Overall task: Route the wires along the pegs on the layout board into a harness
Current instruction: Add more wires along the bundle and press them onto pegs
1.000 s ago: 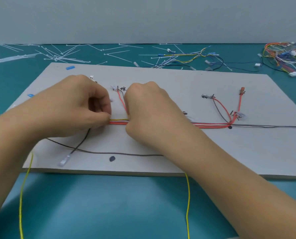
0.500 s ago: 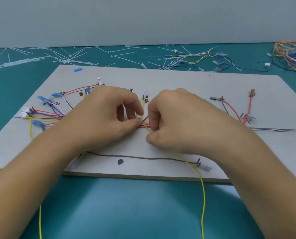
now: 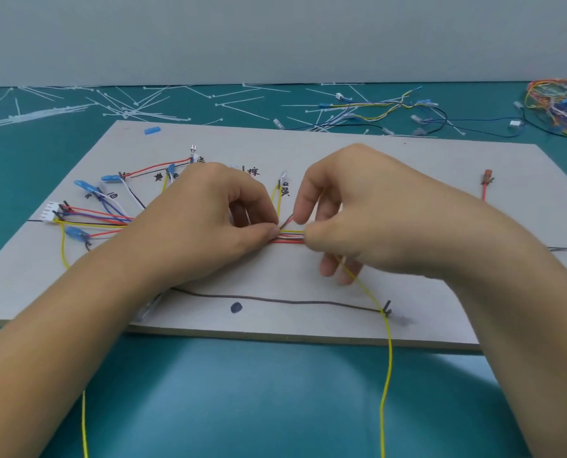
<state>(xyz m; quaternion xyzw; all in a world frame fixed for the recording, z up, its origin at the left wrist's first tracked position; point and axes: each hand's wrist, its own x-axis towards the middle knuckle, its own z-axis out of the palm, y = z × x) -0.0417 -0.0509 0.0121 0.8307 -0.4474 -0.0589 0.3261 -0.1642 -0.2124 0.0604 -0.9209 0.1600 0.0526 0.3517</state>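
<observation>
Wire bundle (image 3: 290,236) on layout board (image 3: 407,166) is pinched by left hand (image 3: 209,223); yellow wire (image 3: 386,342) is gripped in right hand (image 3: 368,213) curled fingers.

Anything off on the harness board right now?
One loose run: a yellow wire comes out under the right hand, crosses the front edge of the layout board and hangs off it, unrouted. Both it and the left hand pinch the wire bundle. Cable ties lie scattered behind. No visible damage.
</observation>
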